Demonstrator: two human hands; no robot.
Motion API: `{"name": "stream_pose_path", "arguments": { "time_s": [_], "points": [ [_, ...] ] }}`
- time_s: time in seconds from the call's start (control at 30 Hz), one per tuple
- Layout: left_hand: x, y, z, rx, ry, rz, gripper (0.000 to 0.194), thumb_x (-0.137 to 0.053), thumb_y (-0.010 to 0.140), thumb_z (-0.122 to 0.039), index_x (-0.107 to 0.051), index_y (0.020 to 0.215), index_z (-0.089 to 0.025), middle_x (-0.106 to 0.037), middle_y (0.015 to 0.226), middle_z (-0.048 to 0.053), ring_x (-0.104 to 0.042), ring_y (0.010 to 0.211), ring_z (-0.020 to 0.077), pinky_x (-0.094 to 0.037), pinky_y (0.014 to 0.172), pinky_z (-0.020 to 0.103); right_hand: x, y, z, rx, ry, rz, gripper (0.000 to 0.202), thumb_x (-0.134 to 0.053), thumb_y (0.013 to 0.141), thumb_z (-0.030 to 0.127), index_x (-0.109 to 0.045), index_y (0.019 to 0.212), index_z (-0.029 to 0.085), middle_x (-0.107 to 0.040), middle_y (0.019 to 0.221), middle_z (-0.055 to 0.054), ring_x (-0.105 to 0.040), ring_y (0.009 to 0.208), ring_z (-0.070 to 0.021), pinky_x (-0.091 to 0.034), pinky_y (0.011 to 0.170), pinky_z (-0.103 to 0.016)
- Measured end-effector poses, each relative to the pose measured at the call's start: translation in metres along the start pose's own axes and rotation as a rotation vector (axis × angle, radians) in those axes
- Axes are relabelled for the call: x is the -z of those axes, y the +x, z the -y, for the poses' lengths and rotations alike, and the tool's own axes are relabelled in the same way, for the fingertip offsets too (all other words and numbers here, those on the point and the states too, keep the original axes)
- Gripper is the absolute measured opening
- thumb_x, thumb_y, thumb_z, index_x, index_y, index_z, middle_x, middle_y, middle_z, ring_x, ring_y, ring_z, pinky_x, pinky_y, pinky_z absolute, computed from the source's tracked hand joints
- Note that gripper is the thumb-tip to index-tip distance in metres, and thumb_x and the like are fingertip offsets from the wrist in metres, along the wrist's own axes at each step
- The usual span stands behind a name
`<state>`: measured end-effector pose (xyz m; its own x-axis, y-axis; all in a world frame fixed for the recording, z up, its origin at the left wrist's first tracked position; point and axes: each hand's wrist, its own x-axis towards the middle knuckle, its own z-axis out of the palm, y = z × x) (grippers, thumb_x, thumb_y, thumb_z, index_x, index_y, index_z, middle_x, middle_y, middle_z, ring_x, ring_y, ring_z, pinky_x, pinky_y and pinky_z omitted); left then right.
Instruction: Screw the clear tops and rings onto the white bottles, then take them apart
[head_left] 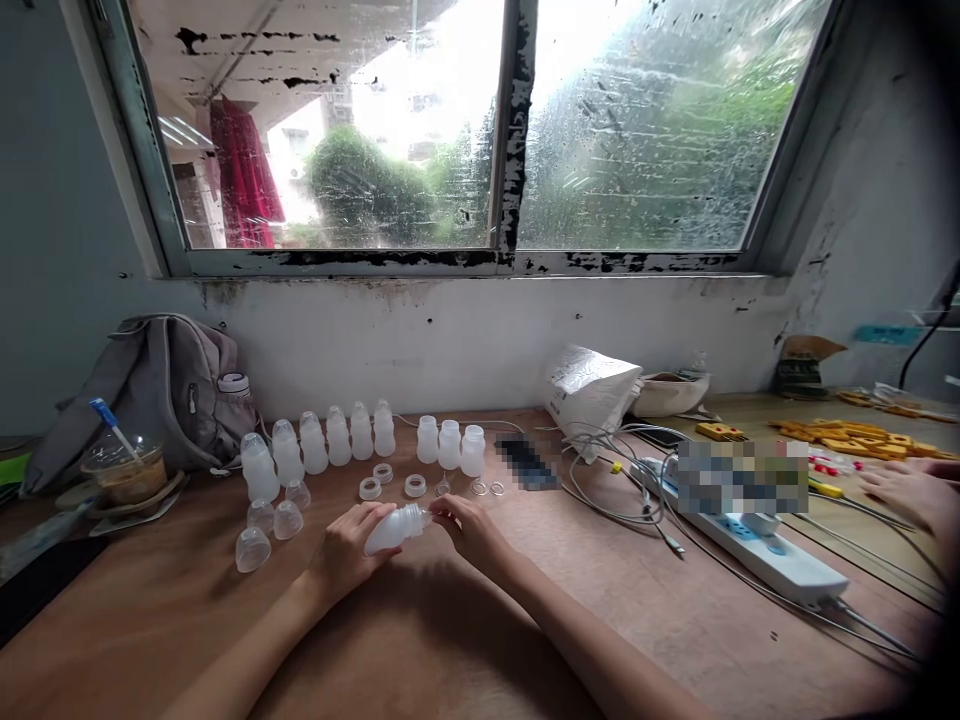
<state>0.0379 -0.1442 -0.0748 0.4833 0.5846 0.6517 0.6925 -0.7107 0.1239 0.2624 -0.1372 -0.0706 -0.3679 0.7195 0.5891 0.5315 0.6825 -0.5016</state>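
My left hand [346, 548] is wrapped round a small frosted baby bottle [386, 532], tilted with its threaded neck to the right. At the neck, the fingers of my right hand [466, 528] pinch a small clear piece [426, 516] against the bottle's mouth; its exact shape is too small to tell. Just beyond my hands lie several white screw rings [415, 486] and thin clear round pieces [479, 487]. Capless bottles [449, 442] stand upright behind these. Further left is a row of bottles with clear domed caps [312, 443], with loose domed caps [253, 549] in front.
On the left are a grey backpack [161, 400] and a drink cup [124, 470] with a straw. A blurred phone-like object [528, 461], tangled cables [622, 500] and a white power strip [787, 572] lie to the right. Another person's hand [911, 490] is near yellow parts [847, 437].
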Motion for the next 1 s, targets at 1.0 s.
{"name": "stream_pose_path", "arguments": {
  "time_s": [1.0],
  "points": [
    [0.0058, -0.0003, -0.0076, 0.01, -0.144, 0.082, 0.045, -0.058, 0.071, -0.039, -0.048, 0.112, -0.023, -0.06, 0.101, 0.006, -0.057, 0.091, 0.0207, -0.048, 0.078, 0.031, 0.0066, 0.0027, 0.0046, -0.123, 0.118, 0.101, 0.032, -0.037, 0.086, 0.034, -0.052, 0.063, 0.017, -0.054, 0.053, 0.0, -0.047, 0.047, -0.0097, -0.035, 0.046, -0.02]
  ]
}}
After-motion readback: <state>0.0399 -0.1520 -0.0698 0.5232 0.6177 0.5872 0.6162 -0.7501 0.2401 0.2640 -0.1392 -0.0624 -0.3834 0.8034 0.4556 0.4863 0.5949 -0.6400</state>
